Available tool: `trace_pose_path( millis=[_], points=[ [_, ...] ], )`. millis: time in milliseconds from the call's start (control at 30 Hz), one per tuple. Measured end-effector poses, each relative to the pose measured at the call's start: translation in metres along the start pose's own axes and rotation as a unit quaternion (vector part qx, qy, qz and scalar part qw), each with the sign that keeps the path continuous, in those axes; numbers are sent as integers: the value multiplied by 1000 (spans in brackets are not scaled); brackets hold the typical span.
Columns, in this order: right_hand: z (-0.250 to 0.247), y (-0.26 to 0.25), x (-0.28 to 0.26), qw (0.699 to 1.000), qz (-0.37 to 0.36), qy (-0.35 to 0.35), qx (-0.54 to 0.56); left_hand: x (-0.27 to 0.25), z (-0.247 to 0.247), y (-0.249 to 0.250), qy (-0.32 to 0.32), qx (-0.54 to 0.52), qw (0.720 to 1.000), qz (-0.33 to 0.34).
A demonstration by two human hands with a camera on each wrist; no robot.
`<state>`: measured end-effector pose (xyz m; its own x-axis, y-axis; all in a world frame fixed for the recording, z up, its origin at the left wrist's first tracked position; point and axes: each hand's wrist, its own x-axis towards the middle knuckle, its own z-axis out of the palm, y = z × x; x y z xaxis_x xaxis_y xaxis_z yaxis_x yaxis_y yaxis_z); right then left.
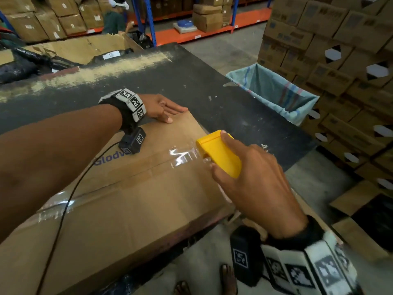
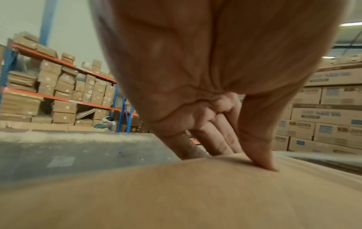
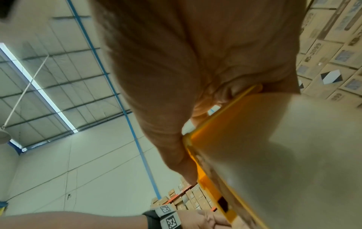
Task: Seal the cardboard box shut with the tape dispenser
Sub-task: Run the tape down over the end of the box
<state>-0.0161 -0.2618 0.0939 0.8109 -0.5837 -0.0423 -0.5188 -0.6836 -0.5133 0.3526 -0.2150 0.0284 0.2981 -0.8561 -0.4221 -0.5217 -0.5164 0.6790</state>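
Note:
A large brown cardboard box (image 1: 119,209) lies flat on a dark table (image 1: 191,81), with clear shiny tape (image 1: 182,156) along its centre seam. My right hand (image 1: 251,175) grips a yellow tape dispenser (image 1: 219,154) at the seam's far right end, near the box edge. In the right wrist view the yellow tape dispenser (image 3: 213,155) sits under my palm with the tape roll (image 3: 293,155) beside it. My left hand (image 1: 165,109) presses flat on the box's far corner, fingers straight. The left wrist view shows the left hand's fingers (image 2: 256,139) on the cardboard box (image 2: 176,193).
A bin lined with a pale blue sack (image 1: 274,90) stands off the table's right end. Stacked cartons (image 1: 340,60) rise at the right. Shelving with boxes (image 1: 63,18) and another person (image 1: 116,18) are behind. A black cable (image 1: 63,209) crosses the box. Bare feet (image 1: 227,279) show below.

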Motion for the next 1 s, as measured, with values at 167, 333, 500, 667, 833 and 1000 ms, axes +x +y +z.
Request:
trace_pose_path(
  millis=[167, 333, 500, 667, 833, 1000],
  points=[
    [-8, 41, -99, 998, 65, -14, -7, 2, 0, -3, 6, -16, 1000, -25],
    [15, 61, -126, 991, 109, -31, -70, -3, 2, 5, -1, -5, 999, -37],
    [42, 81, -106, 983, 110, -98, -107, -4, 5, 7, 9, -23, 999, -41],
    [70, 129, -111, 975, 159, -152, -15, -8, 7, 13, 40, 37, 998, -35],
    [63, 137, -108, 985, 121, -92, 76, -29, 43, 47, 71, 247, 966, -20],
    [68, 154, -106, 990, 101, -73, 70, -82, 124, 96, -84, 336, 938, 7]
  ],
)
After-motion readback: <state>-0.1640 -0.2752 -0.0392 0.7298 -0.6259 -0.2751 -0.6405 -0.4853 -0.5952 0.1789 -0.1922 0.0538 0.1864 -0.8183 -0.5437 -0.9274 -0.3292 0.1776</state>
